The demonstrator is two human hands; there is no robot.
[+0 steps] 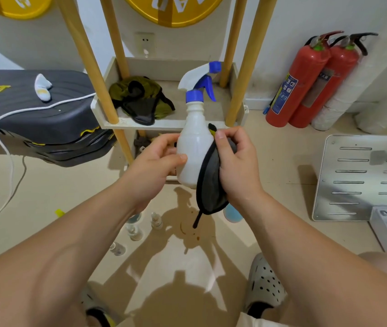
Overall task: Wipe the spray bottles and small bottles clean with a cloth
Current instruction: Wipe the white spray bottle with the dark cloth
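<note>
A white spray bottle [193, 142] with a blue collar and blue trigger head stands upright in the air in front of me. My left hand [158, 159] grips its lower left side, fingers curled round the body. My right hand [237, 161] holds a grey cloth [210, 182] with black edging against the bottle's right side; the cloth hangs down below the hand. Several small clear bottles [136, 228] stand on the floor under my left forearm. A light blue round thing [231, 212] shows partly under my right wrist.
A wooden shelf rack [231, 115] stands straight ahead with a green and black cloth [141, 100] on its tray. Two red fire extinguishers [305, 83] lean at the right wall. A metal slotted plate [362, 178] lies at right, a black case [41, 114] at left.
</note>
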